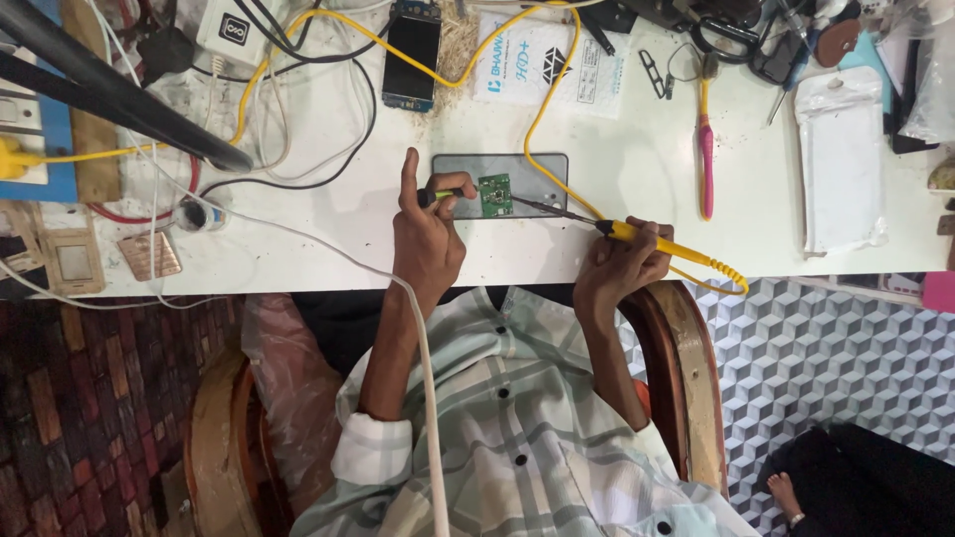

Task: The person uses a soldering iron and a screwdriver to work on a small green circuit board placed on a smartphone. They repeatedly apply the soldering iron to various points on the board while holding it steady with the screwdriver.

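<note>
- While you leaned over the white table [328,214], a black tube [119,94] and a mess of wires [288,129] lay off to the left, well apart from your hands.
- Your left hand [428,244] was closed on a small tool [441,195] with a green and black handle. Your pointing finger stuck up, free.
- The little green board [495,194] lay on a grey plate [542,169] near the front edge of the table, between your two hands.
- That board looked thin, light and stiff. I think it could slide or crack easily, so its bare edges were the safest place to hold it, not the tiny parts on top.
- Your right hand [622,264] was wrapped tight around the yellow soldering iron [657,242]. Its dark tip reached the right side of the board.
- A pink tool [705,159] and a white packet [841,159] lay further right, with nothing touching them.
- Your thumb hid the front of the small tool, so I could not tell what kind it was. The board's parts were too small to make out, and I could not see if the hot tip touched it.
</note>
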